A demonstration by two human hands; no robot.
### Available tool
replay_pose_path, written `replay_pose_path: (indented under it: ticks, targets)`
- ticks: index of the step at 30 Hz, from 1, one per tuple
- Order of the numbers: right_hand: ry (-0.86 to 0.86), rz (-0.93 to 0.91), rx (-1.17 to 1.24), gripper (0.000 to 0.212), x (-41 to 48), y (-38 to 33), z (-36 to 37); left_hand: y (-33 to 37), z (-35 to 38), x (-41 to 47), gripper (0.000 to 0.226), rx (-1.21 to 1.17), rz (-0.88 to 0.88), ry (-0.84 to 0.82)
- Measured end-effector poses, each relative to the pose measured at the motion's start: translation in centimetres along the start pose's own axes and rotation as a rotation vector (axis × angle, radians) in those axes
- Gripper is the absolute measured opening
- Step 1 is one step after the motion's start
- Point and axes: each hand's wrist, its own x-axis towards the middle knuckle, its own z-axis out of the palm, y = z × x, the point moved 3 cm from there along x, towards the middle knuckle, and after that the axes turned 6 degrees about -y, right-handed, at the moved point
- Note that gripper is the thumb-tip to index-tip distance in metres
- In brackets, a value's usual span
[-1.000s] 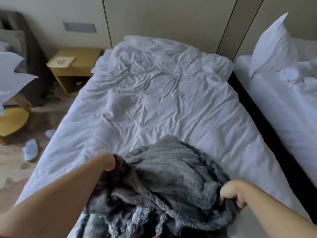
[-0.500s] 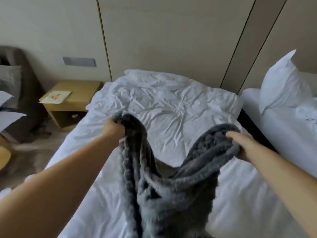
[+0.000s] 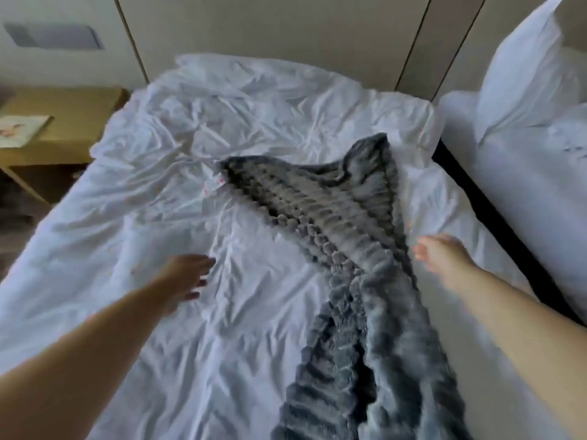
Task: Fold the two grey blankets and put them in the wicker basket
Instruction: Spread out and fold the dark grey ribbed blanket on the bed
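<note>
A grey ribbed fleece blanket (image 3: pixel 343 249) lies stretched out along the white bed (image 3: pixel 158 312), narrow and bunched, running from the bottom edge up toward the far right of the bed, with a small white tag at its far left corner. My left hand (image 3: pixel 187 277) hovers over bare sheet to the left of the blanket, fingers apart, holding nothing. My right hand (image 3: pixel 438 252) is just right of the blanket's edge, fingers spread and empty. Only one blanket shows. No wicker basket is in view.
A wooden bedside table (image 3: pixel 60 128) with a paper on it stands at the left. A second bed with a white pillow (image 3: pixel 521 77) lies to the right across a dark gap (image 3: pixel 495 223). Beige wall panels are behind.
Both hands held the blanket up in the air; they have let go, and the blanket now lies flung out along the bed. The hands have dropped to either side of it.
</note>
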Motion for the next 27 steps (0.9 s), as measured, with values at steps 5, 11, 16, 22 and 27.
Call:
replay_pose_path:
  ticks: [5, 11, 16, 22, 27]
  targets:
    - [-0.025, 0.416, -0.390, 0.046, -7.2, 17.4, -1.3, -16.6, 8.3, -5.5, 0.019, 0.182, -0.374, -0.300]
    - [-0.067, 0.337, -0.352, 0.035, -13.5, 23.2, -0.2, -23.3, 18.9, -10.4, 0.027, 0.269, -0.269, -0.437]
    - [0.291, -0.279, -0.653, 0.035, -17.6, 19.0, -0.9, -23.4, 22.8, -12.6, 0.008, 0.668, -0.165, -0.524]
    - [-0.409, -0.102, -1.116, 0.069, -22.8, 21.0, 5.8, -21.4, 20.0, -16.0, 0.020, 0.562, -0.040, -0.287]
    - [-0.225, 0.129, -0.678, 0.023, -22.7, 21.1, 2.1, -20.3, 15.9, -19.6, 0.052, 0.162, 0.105, -0.037]
